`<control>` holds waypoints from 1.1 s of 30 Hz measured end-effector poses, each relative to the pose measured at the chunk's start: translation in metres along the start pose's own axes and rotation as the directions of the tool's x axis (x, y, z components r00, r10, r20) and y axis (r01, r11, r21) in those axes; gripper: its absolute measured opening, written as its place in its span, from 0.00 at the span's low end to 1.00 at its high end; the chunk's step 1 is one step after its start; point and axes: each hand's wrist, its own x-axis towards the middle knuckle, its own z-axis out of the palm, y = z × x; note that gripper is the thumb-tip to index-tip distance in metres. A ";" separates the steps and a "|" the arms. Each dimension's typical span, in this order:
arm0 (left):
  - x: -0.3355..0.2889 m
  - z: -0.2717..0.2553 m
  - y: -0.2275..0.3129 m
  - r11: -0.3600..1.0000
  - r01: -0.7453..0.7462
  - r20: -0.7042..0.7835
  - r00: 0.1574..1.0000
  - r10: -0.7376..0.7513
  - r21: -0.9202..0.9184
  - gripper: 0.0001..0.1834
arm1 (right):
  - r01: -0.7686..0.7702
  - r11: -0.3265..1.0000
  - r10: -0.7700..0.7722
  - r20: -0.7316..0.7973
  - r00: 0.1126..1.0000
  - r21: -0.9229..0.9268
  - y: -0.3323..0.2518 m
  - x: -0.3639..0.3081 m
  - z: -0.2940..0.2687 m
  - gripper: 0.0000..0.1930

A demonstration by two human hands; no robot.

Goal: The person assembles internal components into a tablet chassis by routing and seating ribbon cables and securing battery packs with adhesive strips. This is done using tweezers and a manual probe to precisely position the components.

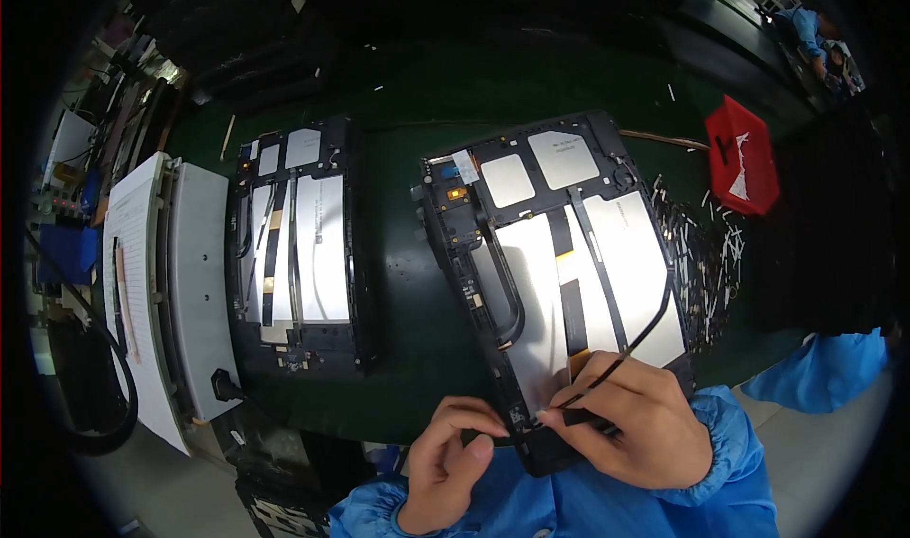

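An opened tablet (616,239) lies before me at a slant, its silver battery plates and shields exposed in a black frame. Along its right side runs a thin black cable (654,322), curving down to its lower end. My right hand (645,424) pinches the end of this cable above the tablet's lower edge; its fingers partly hide the tip. Beside the tablet's lower left corner is my left hand (450,457), thumb and forefinger apart, the forefinger's tip against or very near the frame. A second opened tablet (322,244) lies further left.
A red bin (744,164) stands at the right, above a scatter of small white and dark strips (706,263). On the left are a grey metal box (204,282) and a paper sheet (142,291) with pens. Another person's blue sleeve (806,31) shows far right.
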 end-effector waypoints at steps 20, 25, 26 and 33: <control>0.015 -0.006 -0.023 0.920 -0.216 -0.104 0.959 0.263 0.327 0.08 | -0.006 0.998 0.011 0.075 0.997 -0.066 -0.012 0.010 -0.004 0.09; 0.014 -0.007 -0.022 0.939 -0.191 -0.108 0.967 0.230 0.287 0.06 | 0.011 0.999 -0.008 0.071 0.997 -0.053 -0.006 0.008 0.002 0.08; 0.014 -0.009 -0.022 0.938 -0.191 -0.093 0.969 0.227 0.289 0.05 | 0.002 0.999 0.001 0.059 0.998 -0.044 -0.007 0.009 0.005 0.08; 0.014 -0.009 -0.021 0.927 -0.218 -0.055 0.968 0.246 0.306 0.07 | 0.010 1.000 -0.010 0.001 1.000 -0.006 -0.008 0.006 0.009 0.07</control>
